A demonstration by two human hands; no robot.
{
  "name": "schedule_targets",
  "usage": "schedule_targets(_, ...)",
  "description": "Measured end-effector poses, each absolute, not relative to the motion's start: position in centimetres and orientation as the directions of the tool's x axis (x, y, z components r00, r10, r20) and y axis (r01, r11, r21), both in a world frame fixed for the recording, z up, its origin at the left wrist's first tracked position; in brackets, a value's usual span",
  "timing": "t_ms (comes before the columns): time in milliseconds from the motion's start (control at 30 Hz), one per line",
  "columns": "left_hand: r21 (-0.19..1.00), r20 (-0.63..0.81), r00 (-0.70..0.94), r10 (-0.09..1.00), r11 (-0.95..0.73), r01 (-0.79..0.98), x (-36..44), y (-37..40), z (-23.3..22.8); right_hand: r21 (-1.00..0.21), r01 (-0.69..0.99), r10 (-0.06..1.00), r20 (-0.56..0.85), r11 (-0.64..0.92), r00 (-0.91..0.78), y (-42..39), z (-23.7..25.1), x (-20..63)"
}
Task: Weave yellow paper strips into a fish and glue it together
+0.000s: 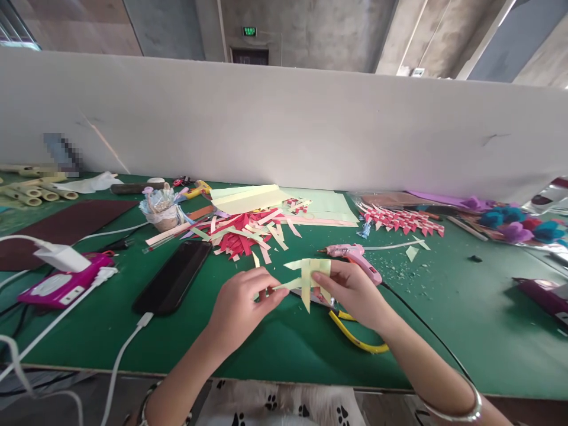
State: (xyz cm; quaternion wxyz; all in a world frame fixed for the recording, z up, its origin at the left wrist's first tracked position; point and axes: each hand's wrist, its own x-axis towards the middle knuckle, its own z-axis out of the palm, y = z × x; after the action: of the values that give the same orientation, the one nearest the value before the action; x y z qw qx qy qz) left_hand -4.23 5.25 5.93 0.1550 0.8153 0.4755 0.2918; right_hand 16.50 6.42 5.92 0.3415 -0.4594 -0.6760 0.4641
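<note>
Between my hands is a small woven piece of pale yellow-green paper strips point(306, 275), raised over the green table. My right hand point(352, 290) grips its right side, with the thumb on the front. My left hand point(248, 299) pinches the end of one strip that sticks out to the left. Below the paper lie scissors point(358, 340) with yellow handles, their blades partly hidden by the paper and my hand. Just behind my right hand rests a pink glue gun point(352, 255). A heap of red and cream paper strips point(244, 234) lies beyond my hands.
A black phone point(173, 278) on a white cable and a magenta power strip point(66, 281) lie at left. Behind are pale paper sheets point(248, 198) and a red-and-white folded paper chain point(399, 219). Paper scraps point(412, 253) dot the right side. A white partition point(284, 124) borders the back.
</note>
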Motion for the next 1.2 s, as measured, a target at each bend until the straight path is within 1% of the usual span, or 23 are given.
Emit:
schedule_targets(33,0.506,0.289,0.401,0.869,-0.494,0.707,-4.5,5.5,5.5,-0.937,0.321,0.948,0.035,0.141,-0.316,6.6,5.8,16.9)
schedule_targets(67,0.455,0.25,0.43,0.867,-0.498,0.738,-4.8,5.8,5.0,-0.931,0.338,0.957,0.041,0.14,-0.286,6.7,5.6,17.3)
schedule_targets(167,0.242,0.107,0.465,0.879,-0.477,0.845,-5.4,6.7,3.4,-0.92,0.361,0.972,0.075,0.153,-0.221,7.0,5.1,18.5)
schedule_targets(233,0.195,0.013,0.457,0.889,-0.45,0.871,-5.5,7.1,2.5,-0.926,0.346,0.977,0.088,0.153,-0.197,7.0,4.8,18.9)
schedule_targets(300,0.196,-0.027,0.444,0.896,-0.43,0.881,-5.4,7.4,2.0,-0.938,0.314,0.977,0.091,0.149,-0.193,6.9,4.7,19.1)
schedule_targets(433,0.21,0.001,0.401,0.916,-0.392,0.896,-5.7,7.8,1.8,-0.95,0.281,0.979,0.083,0.133,-0.185,6.8,4.8,19.3)
schedule_targets(633,0.285,0.01,0.396,0.918,-0.383,0.879,-6.8,8.3,1.8,-0.968,0.23,0.984,0.061,0.099,-0.167,6.9,4.6,20.0)
schedule_targets(733,0.307,-0.002,0.421,0.907,-0.4,0.864,-7.3,8.7,1.9,-0.966,0.242,0.986,0.058,0.095,-0.153,7.0,4.2,20.2)
schedule_targets(800,0.296,-0.001,0.42,0.907,-0.401,0.867,-7.7,9.1,1.8,-0.958,0.266,0.989,0.074,0.105,-0.125,7.1,4.0,20.3)
schedule_targets(867,0.247,0.026,0.4,0.916,-0.394,0.885,-8.3,9.7,1.6,-0.954,0.28,0.991,0.083,0.109,-0.103,7.2,3.9,20.4)
schedule_targets(900,0.2,0.05,0.381,0.923,-0.383,0.902,-8.6,10.1,1.5,-0.954,0.278,0.992,0.082,0.107,-0.101,7.2,3.9,20.4)
schedule_targets(1000,0.001,0.144,0.299,0.943,-0.303,0.953,-9.2,11.2,1.0,-0.962,0.257,0.99,0.06,0.091,-0.127,7.2,4.0,20.5)
schedule_targets(1033,-0.037,0.169,0.269,0.948,-0.266,0.963,-9.3,11.4,0.9,-0.965,0.249,0.989,0.05,0.084,-0.139,7.2,4.0,20.5)
schedule_targets(1133,-0.097,0.239,0.175,0.955,-0.156,0.983,-8.6,11.5,1.3,-0.977,0.203,0.987,0.028,0.06,-0.156,7.2,4.1,20.4)
schedule_targets(1200,-0.112,0.282,0.156,0.947,-0.129,0.985,-7.7,11.4,1.9,-0.987,0.156,0.991,0.013,0.034,-0.135,7.2,4.2,20.4)
